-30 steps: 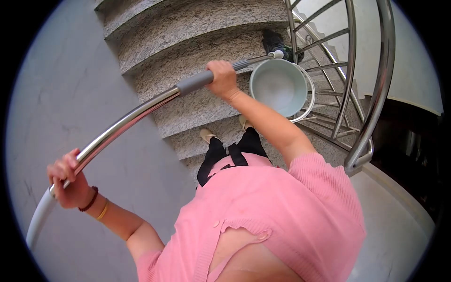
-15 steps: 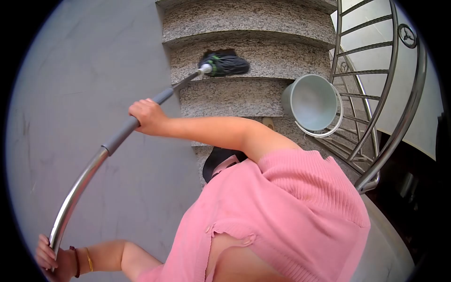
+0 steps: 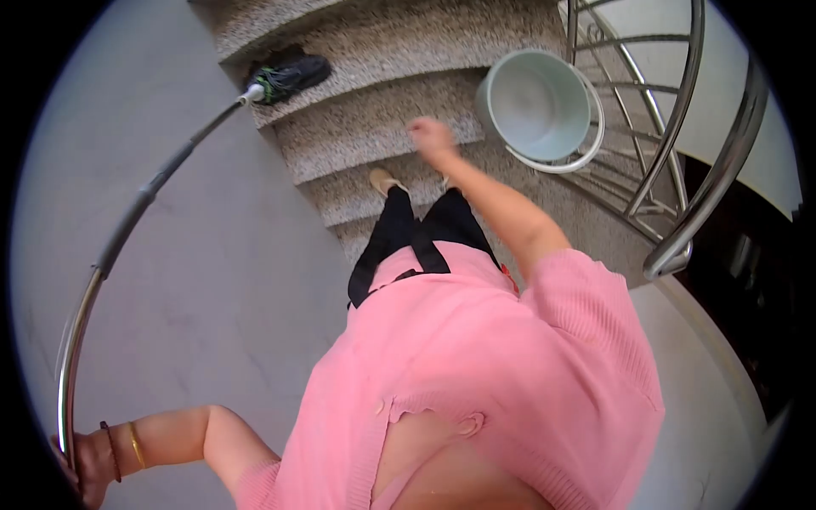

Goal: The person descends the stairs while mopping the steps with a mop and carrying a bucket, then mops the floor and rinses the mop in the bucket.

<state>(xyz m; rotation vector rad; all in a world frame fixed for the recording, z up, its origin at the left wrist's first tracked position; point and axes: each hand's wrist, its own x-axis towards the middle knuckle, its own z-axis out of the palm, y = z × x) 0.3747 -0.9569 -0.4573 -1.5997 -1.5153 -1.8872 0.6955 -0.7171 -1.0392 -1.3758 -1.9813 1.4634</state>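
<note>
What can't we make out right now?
Left hand: head view, fingers mostly lost at the dark lower-left edge.
Right hand: head view, motion blur; finger positions unclear.
Right shoe: head view, mostly behind the right forearm.
Bucket: head view, hazy inside; can't tell if it holds water.

Left hand (image 3: 81,467) is way down at 8 o'clock, wrapped round a long silver metal mop pole (image 3: 78,327) with a grey sleeve. The dark, green-flecked mop head (image 3: 293,78) sits on a speckled stone step (image 3: 382,64) at 11. Right hand (image 3: 436,143) is kinda blurry near 12, beside a round pale-green plastic bucket (image 3: 487,106) at 1.
</note>
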